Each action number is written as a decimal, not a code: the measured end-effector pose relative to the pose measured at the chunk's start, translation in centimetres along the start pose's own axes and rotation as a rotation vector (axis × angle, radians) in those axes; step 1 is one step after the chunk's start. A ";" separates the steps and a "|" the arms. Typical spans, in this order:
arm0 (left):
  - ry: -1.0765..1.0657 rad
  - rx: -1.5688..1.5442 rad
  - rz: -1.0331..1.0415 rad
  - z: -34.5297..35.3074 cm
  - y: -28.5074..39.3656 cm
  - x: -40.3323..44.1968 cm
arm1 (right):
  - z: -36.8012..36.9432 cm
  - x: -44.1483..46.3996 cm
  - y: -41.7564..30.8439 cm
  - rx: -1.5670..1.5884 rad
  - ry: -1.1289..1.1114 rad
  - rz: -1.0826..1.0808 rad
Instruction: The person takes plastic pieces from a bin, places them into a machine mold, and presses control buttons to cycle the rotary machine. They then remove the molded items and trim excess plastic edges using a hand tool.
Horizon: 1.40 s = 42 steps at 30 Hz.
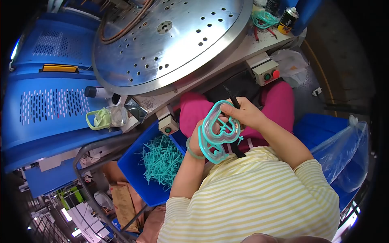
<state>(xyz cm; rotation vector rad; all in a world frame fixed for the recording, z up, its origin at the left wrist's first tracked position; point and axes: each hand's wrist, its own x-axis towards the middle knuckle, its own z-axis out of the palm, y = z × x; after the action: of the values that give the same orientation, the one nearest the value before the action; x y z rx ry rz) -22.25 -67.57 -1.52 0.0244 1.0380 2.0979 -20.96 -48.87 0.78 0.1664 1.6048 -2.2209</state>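
Your left hand (197, 135) is clamping on a teal plastic piece (216, 140), with its fingers partly showing through the clear middle. Your right hand (247, 114) is gripping a dark knife (232, 97), its tip pointing towards the far side, while its thumb is pressing on the piece's right upper rim. The piece is sitting between your two hands, over your lap, with its smaller loop hanging towards the near left. A bracelet (189, 146) is circling your left wrist.

You are wearing pink trousers (279, 101) and a striped shirt (259, 190). To the left of your lap, a blue bin (131, 162) is holding a heap of teal plastic sticks (162, 162). On the right, a clear bag (344, 158) is draping over another blue bin (312, 125).

Beyond your knees, a round metal plate (178, 52) is covering much of the worktop (198, 82). A bottle with a green lid (117, 116) is standing at the left, near a dark cup (94, 92). At the far right, a spray can (287, 21) is standing beside a teal bundle (265, 18). A button box (264, 69) is jutting out from the worktop's right front edge.
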 end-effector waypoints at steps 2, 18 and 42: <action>0.023 0.039 0.007 0.7 0.9 -0.1 | -0.5 0.5 0.9 -0.065 -0.012 0.035; 0.260 0.232 0.052 0.2 -2.1 -0.4 | -2.2 0.4 2.4 0.346 0.489 -0.134; 0.909 1.505 0.080 -17.2 1.2 -21.3 | -0.5 3.0 3.0 0.134 0.274 0.068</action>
<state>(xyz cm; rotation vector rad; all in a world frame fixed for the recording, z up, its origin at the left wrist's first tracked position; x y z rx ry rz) -13.98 -93.35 -5.71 -0.1562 2.9198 0.8347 -22.62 -49.90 -3.04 0.5770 1.5552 -2.3321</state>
